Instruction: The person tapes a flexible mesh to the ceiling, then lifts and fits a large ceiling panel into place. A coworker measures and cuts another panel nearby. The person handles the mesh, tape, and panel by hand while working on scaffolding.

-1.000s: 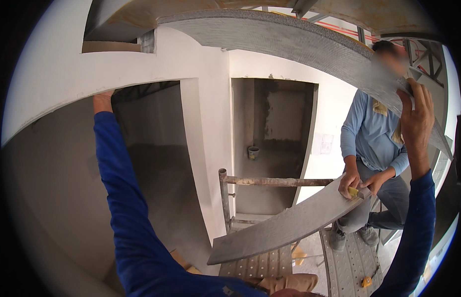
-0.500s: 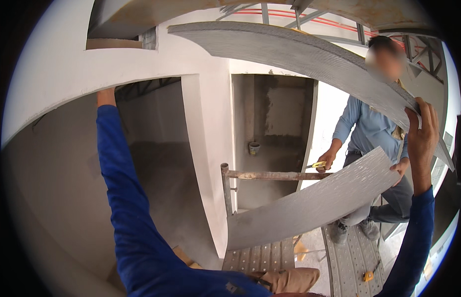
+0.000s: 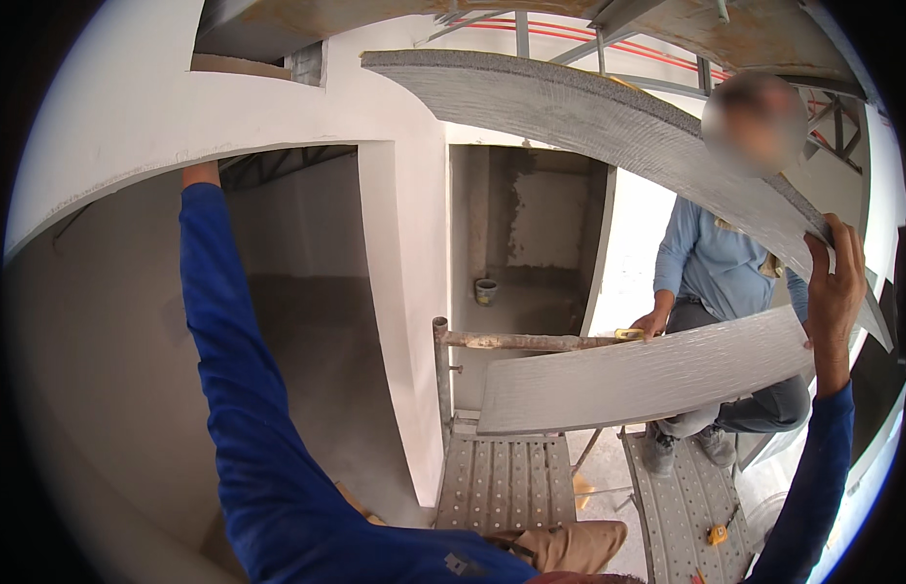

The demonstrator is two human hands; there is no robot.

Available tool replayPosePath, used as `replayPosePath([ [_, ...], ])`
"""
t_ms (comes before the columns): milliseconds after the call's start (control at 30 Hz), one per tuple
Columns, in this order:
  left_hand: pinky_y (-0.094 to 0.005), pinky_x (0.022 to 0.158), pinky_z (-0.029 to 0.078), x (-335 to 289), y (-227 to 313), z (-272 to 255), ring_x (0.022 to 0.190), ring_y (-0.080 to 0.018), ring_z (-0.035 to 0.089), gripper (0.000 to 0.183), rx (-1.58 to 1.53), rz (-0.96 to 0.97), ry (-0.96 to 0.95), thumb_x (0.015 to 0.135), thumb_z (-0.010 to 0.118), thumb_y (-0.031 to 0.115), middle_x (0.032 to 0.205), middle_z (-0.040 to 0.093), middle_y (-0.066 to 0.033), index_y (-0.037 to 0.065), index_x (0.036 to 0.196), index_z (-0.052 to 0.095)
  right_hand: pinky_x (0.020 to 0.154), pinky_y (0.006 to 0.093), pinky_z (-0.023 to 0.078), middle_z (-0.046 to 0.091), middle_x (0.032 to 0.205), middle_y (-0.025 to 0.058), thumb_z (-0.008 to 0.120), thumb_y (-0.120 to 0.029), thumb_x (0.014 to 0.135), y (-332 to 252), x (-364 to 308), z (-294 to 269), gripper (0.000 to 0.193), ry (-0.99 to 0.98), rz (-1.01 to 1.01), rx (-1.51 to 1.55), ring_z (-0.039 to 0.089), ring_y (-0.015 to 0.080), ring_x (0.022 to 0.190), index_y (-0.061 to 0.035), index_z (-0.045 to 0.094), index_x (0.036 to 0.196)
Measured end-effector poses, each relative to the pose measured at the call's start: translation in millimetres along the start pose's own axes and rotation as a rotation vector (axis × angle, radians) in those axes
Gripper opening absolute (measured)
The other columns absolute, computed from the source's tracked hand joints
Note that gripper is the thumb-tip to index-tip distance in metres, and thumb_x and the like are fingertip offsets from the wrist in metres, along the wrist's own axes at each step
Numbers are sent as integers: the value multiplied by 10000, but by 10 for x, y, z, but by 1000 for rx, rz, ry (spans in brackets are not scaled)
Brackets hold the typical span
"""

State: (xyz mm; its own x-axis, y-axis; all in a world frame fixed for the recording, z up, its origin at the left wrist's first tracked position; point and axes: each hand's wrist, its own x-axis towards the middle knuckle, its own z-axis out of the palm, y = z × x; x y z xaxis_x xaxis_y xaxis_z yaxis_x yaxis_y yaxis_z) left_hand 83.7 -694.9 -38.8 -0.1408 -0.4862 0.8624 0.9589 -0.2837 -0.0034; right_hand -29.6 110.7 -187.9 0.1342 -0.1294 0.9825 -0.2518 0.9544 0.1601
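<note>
Grey board (image 3: 648,375) is riding higher now, center-right; right hand (image 3: 834,282) gripping its edge w/ fingers wrapped, left hand hidden upper left, can't tell.

Long grey curved foam-backed panel (image 3: 648,375) now raised higher and flatter than a second ago, right hand (image 3: 834,282) lower on its end, co-worker's hand (image 3: 650,323) shifted to rusty scaffold rail (image 3: 531,341)

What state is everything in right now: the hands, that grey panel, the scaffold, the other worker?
Right hand: raised, grip on the grey panel's edge.
Left hand: hidden above the white ledge.
Grey panel: held up, tilted.
Co-worker: seated on the scaffold, hand on the rusty rail.
Scaffold deck: bare.
</note>
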Motion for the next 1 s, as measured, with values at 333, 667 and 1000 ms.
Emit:
replayPosePath([
  [333, -483, 1120, 435, -114, 192, -45, 1331, -322, 530, 511, 16, 74, -5, 1058, 519, 397, 1434, 584, -131, 53, 1433, 560, 916, 412, 538, 682, 1190, 176, 705, -120, 984, 235, -27, -107, 328, -1, -38, -92, 678, 344, 1088, -38, 653, 1298],
  [667, -477, 1118, 438, -315, 459, -128, 1326, -324, 535, 509, 84, 217, 51, 1056, 522, 395, 1430, 590, -135, 50, 1426, 568, 887, 431, 534, 665, 1112, 162, 654, -87, 1010, 81, 101, -219, 293, -18, -71, -74, 672, 353, 1042, -24, 624, 1294],
  [1000, -472, 1115, 441, -251, 544, -182, 1321, -327, 541, 507, 196, 282, 124, 1053, 526, 394, 1425, 595, -138, 47, 1420, 575, 852, 409, 546, 668, 1093, 149, 658, -79, 1007, -206, 279, -449, 276, -3, -133, -85, 683, 326, 1002, -27, 631, 1276],
])
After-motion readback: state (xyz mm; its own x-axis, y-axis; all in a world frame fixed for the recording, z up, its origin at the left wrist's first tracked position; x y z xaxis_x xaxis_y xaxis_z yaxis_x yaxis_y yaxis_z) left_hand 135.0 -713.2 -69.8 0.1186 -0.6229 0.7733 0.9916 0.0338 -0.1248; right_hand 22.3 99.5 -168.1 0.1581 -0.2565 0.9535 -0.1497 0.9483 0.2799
